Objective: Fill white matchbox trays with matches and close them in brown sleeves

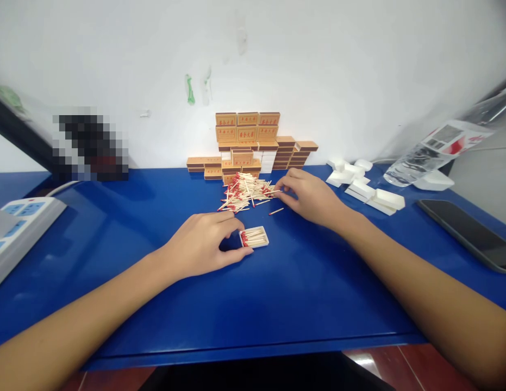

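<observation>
On the blue table (pixel 301 288) my left hand (pixel 204 241) curls its thumb and fingers round the left end of a small white matchbox tray (pixel 255 237) partly filled with red-tipped matches. My right hand (pixel 310 196) rests at the right edge of a loose pile of matches (pixel 247 191), its fingertips pinched on matches there. One single match (pixel 276 211) lies between the pile and the tray.
Stacked tan matchboxes (pixel 248 142) stand against the white wall. Empty white trays (pixel 364 187) lie at the right, beside a plastic bag (pixel 436 149) and a dark phone (pixel 470 233). A power strip (pixel 16 228) sits at the left edge.
</observation>
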### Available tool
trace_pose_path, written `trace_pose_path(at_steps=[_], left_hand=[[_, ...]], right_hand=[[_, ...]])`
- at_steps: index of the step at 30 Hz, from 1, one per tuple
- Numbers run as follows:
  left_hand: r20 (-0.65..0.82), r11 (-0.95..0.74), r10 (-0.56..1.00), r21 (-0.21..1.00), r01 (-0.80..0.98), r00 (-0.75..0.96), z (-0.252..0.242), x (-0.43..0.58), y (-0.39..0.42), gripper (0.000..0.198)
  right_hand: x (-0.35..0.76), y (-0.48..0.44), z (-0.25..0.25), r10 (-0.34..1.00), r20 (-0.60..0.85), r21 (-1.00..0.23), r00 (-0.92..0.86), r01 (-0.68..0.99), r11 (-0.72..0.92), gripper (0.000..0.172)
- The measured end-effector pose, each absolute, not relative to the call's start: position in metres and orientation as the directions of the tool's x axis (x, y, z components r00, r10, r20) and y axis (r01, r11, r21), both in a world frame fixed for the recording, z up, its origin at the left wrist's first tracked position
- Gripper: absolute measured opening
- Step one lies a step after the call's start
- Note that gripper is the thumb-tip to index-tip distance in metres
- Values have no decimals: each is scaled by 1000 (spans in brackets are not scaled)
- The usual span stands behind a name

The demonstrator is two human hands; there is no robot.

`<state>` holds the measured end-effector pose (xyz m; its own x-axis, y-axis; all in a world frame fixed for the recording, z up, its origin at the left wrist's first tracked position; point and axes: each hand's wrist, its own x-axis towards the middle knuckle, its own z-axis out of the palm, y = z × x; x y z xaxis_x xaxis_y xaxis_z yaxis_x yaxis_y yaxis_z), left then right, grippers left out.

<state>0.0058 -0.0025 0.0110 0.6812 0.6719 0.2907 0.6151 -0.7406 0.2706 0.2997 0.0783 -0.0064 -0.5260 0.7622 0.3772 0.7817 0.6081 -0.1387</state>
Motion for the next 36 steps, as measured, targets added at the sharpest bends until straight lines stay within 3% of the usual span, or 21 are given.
trace_pose_path(at_steps=[5,16,21,25,36], left_hand=[[289,-737,676,276,617,678,11,5,-2,28],[291,-716,698,274,642,655,11,5,-1,28],[302,-710,704,254,657,643,10,4,0,28],[295,-705,708,260,659,642,10,4,0,27],[276,-709,705,277,648,653,11,4,0,28]], right_hand=[[299,77,-1,748,366,-22,-553,799,601,23],[298,58,20,707,460,-254,-537,684,684,19],[272,27,27,661,359,-378,-659,545,748,16],[260,11,26,624,272,-364,-732,522,771,15],[259,13,19,634,253,-376,-731,529,761,13]])
